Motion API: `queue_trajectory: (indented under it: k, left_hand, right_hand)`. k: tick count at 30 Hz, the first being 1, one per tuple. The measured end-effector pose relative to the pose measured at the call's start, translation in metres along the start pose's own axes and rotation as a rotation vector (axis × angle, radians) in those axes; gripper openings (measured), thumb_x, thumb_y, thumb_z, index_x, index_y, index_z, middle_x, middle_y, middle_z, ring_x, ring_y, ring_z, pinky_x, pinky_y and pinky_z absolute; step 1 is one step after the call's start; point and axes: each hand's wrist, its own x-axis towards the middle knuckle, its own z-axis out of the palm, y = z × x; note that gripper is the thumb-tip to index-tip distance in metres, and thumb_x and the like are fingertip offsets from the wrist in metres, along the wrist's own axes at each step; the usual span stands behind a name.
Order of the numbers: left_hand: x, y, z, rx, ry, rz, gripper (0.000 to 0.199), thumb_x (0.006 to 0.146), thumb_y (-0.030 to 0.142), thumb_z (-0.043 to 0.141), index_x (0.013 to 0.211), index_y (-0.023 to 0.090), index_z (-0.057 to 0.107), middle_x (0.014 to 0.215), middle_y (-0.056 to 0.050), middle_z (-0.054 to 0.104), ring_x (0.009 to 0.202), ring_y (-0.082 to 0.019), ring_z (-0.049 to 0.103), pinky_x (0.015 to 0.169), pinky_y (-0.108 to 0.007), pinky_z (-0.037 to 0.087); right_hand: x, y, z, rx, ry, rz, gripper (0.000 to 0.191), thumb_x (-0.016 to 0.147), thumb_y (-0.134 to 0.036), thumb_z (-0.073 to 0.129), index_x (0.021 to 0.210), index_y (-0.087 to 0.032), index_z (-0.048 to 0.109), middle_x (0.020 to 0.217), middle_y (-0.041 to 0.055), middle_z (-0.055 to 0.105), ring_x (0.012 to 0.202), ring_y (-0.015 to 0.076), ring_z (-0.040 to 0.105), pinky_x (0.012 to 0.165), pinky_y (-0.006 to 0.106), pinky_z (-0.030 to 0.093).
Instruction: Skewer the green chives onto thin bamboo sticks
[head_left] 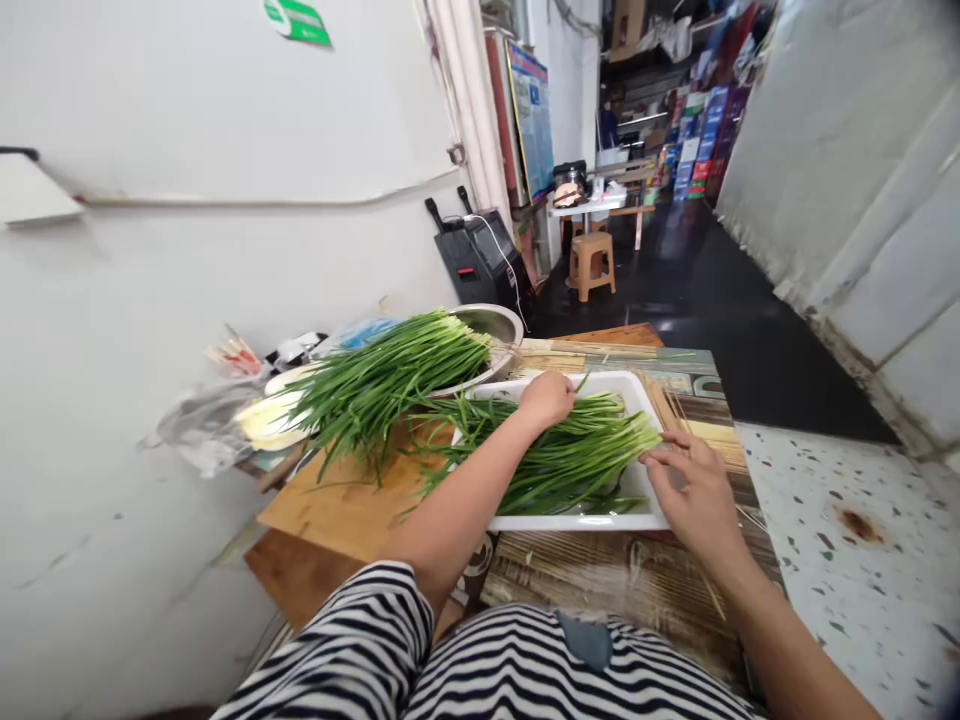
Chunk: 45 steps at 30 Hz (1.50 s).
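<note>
A bunch of green chives (570, 455) lies in a white plastic tray (577, 522), its pale stem ends toward the right. My left hand (546, 402) reaches over the tray's far side, its fingers curled in at the chives; a green blade shows at the fingertips. At the tray's right edge, my right hand (694, 495) has its thumb and fingers closed on the pale ends. A larger heap of chives (397, 365) rests on a round metal basin (510, 325) left of the tray, its leaf tips hanging over the basin's edge.
The patterned wooden table (592, 570) carries the tray; thin straw-like sticks (667, 405) lie beyond its right end. Plastic bags (202, 425) sit against the wall at left. Farther back stand a black wheeled speaker (480, 260) and a tan stool (591, 265).
</note>
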Motion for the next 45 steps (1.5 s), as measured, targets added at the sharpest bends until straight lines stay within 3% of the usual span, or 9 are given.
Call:
queue_trajectory:
  k: [3,7,18,25,27,32,39,42,45]
  left_hand:
    - [-0.002,0.008,0.007,-0.471,-0.051,-0.02,0.031,0.081,0.024,0.051,0.102,0.013,0.071,0.075,-0.004,0.069,0.058,-0.01,0.05,0.06,-0.022,0.041]
    - [-0.011,0.011,0.018,-0.874,-0.122,-0.02,0.045,0.08,0.02,0.052,0.124,0.014,0.061,0.065,0.002,0.063,0.051,-0.006,0.04,0.055,-0.019,0.034]
    - [-0.011,0.004,0.036,-1.149,-0.158,-0.021,0.035,0.08,0.02,0.057,0.112,0.006,0.065,0.059,0.003,0.056,0.052,-0.004,0.045,0.059,-0.02,0.038]
    - [-0.011,0.006,0.035,-1.118,-0.034,0.013,0.029,0.081,0.018,0.056,0.106,0.008,0.066,0.06,0.002,0.059,0.052,-0.005,0.046,0.058,-0.021,0.04]
    - [-0.013,0.001,0.02,-0.999,0.103,0.05,0.032,0.082,0.017,0.054,0.11,0.01,0.065,0.062,0.001,0.061,0.054,-0.006,0.047,0.059,-0.021,0.041]
    - [-0.04,-0.034,-0.04,-0.629,0.624,0.119,0.046,0.076,0.015,0.06,0.121,0.018,0.062,0.069,0.002,0.065,0.061,-0.008,0.055,0.066,-0.022,0.046]
    - [-0.084,-0.06,-0.091,-1.077,0.87,0.098,0.029,0.076,0.033,0.068,0.099,0.017,0.068,0.086,-0.005,0.069,0.075,-0.011,0.064,0.062,-0.021,0.051]
    - [-0.084,-0.054,-0.088,-0.916,0.892,0.121,0.035,0.082,0.037,0.061,0.111,0.017,0.064,0.093,-0.006,0.069,0.081,-0.012,0.065,0.073,-0.026,0.053]
    - [-0.088,-0.05,-0.065,-0.44,0.754,0.106,0.04,0.086,0.035,0.056,0.121,0.016,0.058,0.107,-0.01,0.068,0.092,-0.017,0.065,0.086,-0.034,0.052]
  right_hand:
    - [-0.004,-0.007,-0.004,0.009,0.012,0.004,0.022,0.086,-0.03,0.052,0.082,-0.019,0.072,0.101,0.0085,0.061,0.096,0.021,0.054,0.089,0.039,0.041]
    - [-0.007,-0.015,-0.009,0.041,0.008,0.004,0.021,0.086,-0.027,0.053,0.082,-0.019,0.071,0.099,0.0086,0.06,0.096,0.0209,0.054,0.089,0.039,0.04]
    - [-0.009,-0.01,-0.007,0.164,0.004,0.068,0.019,0.085,-0.029,0.054,0.084,-0.021,0.071,0.111,0.0086,0.059,0.102,0.022,0.053,0.089,0.04,0.043]
    - [-0.009,-0.011,-0.008,0.172,0.002,0.069,0.017,0.085,-0.027,0.055,0.083,-0.021,0.071,0.111,0.0089,0.059,0.102,0.0227,0.054,0.089,0.042,0.043]
    - [-0.009,-0.011,-0.008,0.164,0.001,0.066,0.017,0.084,-0.027,0.055,0.083,-0.022,0.07,0.111,0.0087,0.059,0.102,0.0225,0.054,0.089,0.041,0.043]
    - [-0.01,-0.013,-0.016,0.085,0.012,0.032,0.016,0.082,-0.026,0.054,0.075,-0.021,0.067,0.108,0.0082,0.061,0.1,0.0223,0.056,0.086,0.039,0.046]
    - [-0.01,-0.022,-0.028,0.001,-0.011,-0.118,0.014,0.081,-0.024,0.051,0.069,-0.02,0.058,0.095,0.0093,0.063,0.094,0.0228,0.06,0.084,0.04,0.048]
    - [-0.01,-0.023,-0.031,-0.014,-0.031,-0.106,0.015,0.082,-0.025,0.051,0.069,-0.021,0.058,0.097,0.01,0.063,0.095,0.0237,0.06,0.08,0.04,0.049]
    - [-0.011,-0.021,-0.032,-0.019,-0.048,-0.078,0.016,0.082,-0.026,0.051,0.069,-0.021,0.059,0.099,0.0092,0.063,0.097,0.0237,0.06,0.078,0.038,0.049]
